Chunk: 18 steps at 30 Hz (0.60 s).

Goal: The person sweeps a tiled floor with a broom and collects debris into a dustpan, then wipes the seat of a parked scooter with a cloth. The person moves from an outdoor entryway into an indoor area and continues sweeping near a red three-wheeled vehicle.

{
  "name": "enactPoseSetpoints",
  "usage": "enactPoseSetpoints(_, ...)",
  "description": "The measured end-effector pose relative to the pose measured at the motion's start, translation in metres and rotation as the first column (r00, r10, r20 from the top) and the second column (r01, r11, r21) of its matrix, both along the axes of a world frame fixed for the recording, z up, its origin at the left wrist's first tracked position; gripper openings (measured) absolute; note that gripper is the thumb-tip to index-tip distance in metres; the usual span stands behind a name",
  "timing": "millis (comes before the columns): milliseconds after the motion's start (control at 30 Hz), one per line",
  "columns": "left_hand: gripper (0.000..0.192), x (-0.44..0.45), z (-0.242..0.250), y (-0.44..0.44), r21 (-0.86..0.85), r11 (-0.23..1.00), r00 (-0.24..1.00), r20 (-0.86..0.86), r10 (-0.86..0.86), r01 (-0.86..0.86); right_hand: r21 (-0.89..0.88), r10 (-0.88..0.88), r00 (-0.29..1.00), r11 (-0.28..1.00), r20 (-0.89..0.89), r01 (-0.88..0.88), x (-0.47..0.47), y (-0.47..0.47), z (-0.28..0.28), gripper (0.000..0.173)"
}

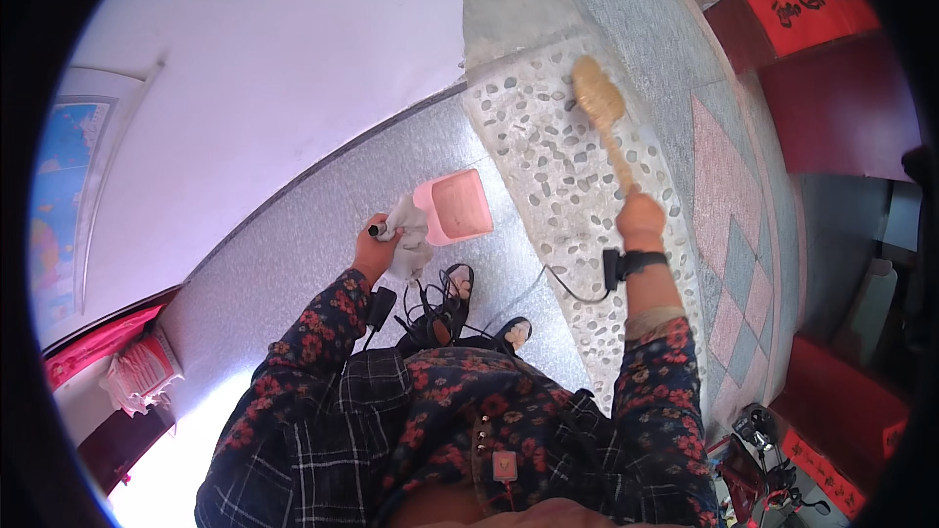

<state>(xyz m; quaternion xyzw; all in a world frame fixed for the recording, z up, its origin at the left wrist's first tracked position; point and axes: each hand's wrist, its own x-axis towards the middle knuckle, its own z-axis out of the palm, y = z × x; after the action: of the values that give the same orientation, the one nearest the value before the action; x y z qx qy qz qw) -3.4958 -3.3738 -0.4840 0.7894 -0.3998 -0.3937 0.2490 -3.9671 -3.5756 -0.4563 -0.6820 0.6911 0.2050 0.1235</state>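
My right hand [642, 218] grips the handle of a straw-coloured brush or small broom [599, 97], blurred, its head over a strip of floor set with pebbles. My left hand [377, 243] is closed around a dark-tipped handle and a crumpled pale grey cloth [409, 235]. Just beyond the cloth is a pink plastic dustpan [461, 207], over the grey floor in front of my feet; the cloth hides the side of it nearest my left hand. Whether the handle in my left hand belongs to the dustpan, I cannot tell.
A white wall [293, 73] rises at the left. The pebbled strip [557, 161] crosses the floor beside smooth grey stone. Dark red doors [836, 110] with red paper stand at the right, and a parked motorbike or scooter [755, 455] at the lower right. Cables hang near my feet.
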Motion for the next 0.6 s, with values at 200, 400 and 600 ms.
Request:
enactPoseSetpoints(200,0.025,-0.006,0.000,-0.001,-0.016,1.000,1.000,-0.022,0.017,-0.017,0.191,0.119,0.984,0.971,0.130,-0.143,0.030,0.092,0.012,0.037)
enactPoseSetpoints(400,0.024,-0.001,0.006,0.005,-0.014,1.000,1.000,-0.021,0.012,-0.012,0.272,0.029,0.975,0.958,0.222,-0.090,0.010,0.135,0.073,0.050)
enactPoseSetpoints(600,0.026,-0.003,0.005,0.007,-0.015,1.000,1.000,-0.002,-0.014,0.014,0.011,-0.046,0.983,0.999,0.179,0.045,-0.036,0.096,0.104,0.049)
